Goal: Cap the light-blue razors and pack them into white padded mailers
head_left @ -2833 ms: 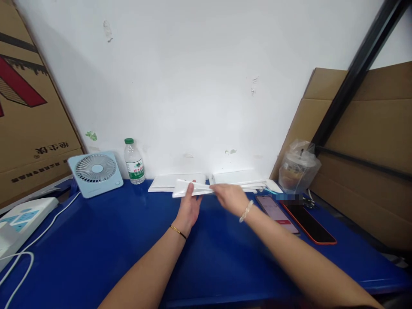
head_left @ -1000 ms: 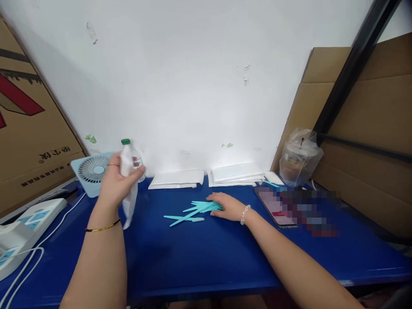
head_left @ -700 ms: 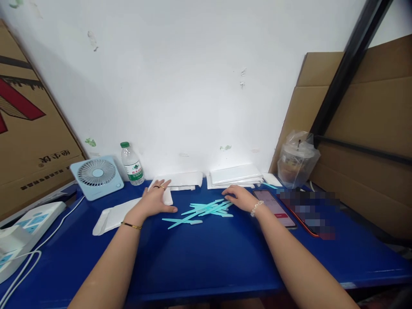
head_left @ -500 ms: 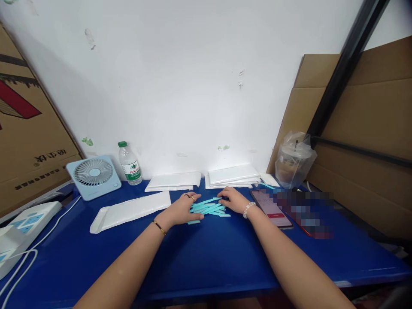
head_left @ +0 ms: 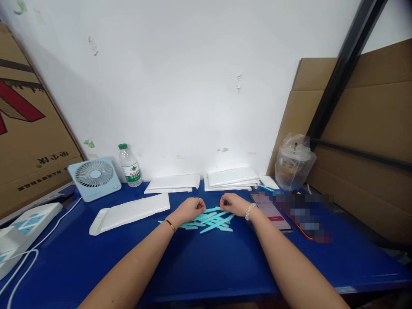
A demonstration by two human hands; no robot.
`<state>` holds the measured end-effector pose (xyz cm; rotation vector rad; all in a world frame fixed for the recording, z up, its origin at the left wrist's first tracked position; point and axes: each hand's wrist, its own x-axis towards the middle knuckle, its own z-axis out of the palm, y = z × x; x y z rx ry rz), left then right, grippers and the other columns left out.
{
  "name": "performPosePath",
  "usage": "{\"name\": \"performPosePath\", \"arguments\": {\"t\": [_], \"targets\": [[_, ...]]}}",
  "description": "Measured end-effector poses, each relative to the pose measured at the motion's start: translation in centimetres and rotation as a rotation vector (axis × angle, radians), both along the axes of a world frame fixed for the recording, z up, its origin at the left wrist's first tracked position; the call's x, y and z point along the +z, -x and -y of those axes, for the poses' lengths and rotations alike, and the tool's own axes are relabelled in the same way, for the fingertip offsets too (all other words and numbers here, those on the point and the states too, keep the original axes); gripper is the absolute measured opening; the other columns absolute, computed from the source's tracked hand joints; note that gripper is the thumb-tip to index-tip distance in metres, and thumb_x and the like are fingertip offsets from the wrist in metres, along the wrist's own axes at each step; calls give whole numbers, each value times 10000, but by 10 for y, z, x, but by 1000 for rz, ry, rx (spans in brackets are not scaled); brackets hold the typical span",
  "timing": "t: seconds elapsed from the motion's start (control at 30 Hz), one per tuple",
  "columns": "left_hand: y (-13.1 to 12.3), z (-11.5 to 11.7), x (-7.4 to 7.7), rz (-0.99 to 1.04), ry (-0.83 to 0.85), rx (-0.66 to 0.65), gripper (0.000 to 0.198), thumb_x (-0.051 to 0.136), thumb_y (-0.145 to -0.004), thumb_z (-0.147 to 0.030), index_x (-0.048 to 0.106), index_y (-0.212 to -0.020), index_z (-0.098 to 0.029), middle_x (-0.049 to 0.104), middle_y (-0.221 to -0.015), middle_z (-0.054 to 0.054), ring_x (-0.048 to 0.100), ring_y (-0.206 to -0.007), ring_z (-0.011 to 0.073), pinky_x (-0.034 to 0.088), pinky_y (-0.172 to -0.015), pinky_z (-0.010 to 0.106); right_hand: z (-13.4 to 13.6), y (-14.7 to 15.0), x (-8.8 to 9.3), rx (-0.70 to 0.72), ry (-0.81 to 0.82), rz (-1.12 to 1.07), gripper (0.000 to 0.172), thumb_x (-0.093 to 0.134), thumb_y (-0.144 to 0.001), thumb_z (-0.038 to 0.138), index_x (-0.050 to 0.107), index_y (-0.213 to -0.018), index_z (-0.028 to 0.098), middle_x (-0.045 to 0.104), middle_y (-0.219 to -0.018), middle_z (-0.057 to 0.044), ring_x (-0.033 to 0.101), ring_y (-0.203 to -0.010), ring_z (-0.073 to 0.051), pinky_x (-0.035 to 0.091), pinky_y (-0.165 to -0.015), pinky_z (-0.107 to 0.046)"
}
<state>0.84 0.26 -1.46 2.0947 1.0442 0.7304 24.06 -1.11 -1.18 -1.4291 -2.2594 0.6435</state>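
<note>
A loose heap of slim turquoise eyebrow razors [head_left: 216, 223] lies crisscrossed on the blue table [head_left: 206, 262]. At the heap's upper left, my left hand [head_left: 191, 209] is closed in a pinch on the end of one turquoise razor. My right hand [head_left: 233, 204], also pinching, is at the upper right of the heap with its fingertips on a razor. One razor appears to span the gap between both hands. The fingertips hide its ends.
White padded envelopes [head_left: 130, 212] lie left of the heap, with stacks [head_left: 231, 176] along the wall. A phone [head_left: 273, 212] is beside my right forearm. A fan [head_left: 95, 178], a water bottle [head_left: 130, 167], a power strip [head_left: 27, 231] and a bagged drink cup [head_left: 291, 165] stand around.
Both hands have gone from spread fingers around the heap to pinches at its upper edge. The razors now lie more spread out and nearer to me.
</note>
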Motion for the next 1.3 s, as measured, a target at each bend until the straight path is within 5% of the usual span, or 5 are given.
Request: {"name": "performPosePath", "arguments": {"t": [0.27,0.53,0.8,1.17,1.3], "targets": [[18,-25,-8,103,-109,141,99,675,-642,-240,626,-556,-241,607,-570,1,523,-525,153,405,-589,239,-12,-13,-4,-119,53,-138,92,590,-748,232,624,-754,146,585,-649,0,509,-597,-116,397,-561,-226],[17,-22,-14,144,-183,145,179,737,-614,-370,680,-736,-252,612,-700,10,556,-640,172,423,-624,253,-5,-29,2,-32,33,-1,144,692,-653,287,678,-737,171,587,-768,-17,529,-667,-136,416,-601,-241],[-3,0,-2,-278,-213,-42,312,504,-813,-481,672,-867,-224,658,-826,17,580,-713,166,397,-599,243,-6,-20,0,-2,73,-47,152,689,-662,288,647,-716,152,555,-758,-15,503,-651,-122,399,-576,-222],[21,-15,8,-446,-229,164,229,502,-822,-399,654,-846,-231,652,-789,4,584,-743,164,376,-617,247,-12,-25,-5,-120,-36,9,137,680,-678,297,654,-695,163,577,-781,-23,521,-675,-142,395,-615,-250],[25,-13,8,-383,-249,129,252,584,-758,-417,636,-932,-243,634,-901,8,575,-850,174,394,-657,239,-7,-4,-5,-32,-137,-37,116,663,-727,281,659,-783,180,545,-835,-20,523,-722,-129,407,-669,-241]]}}
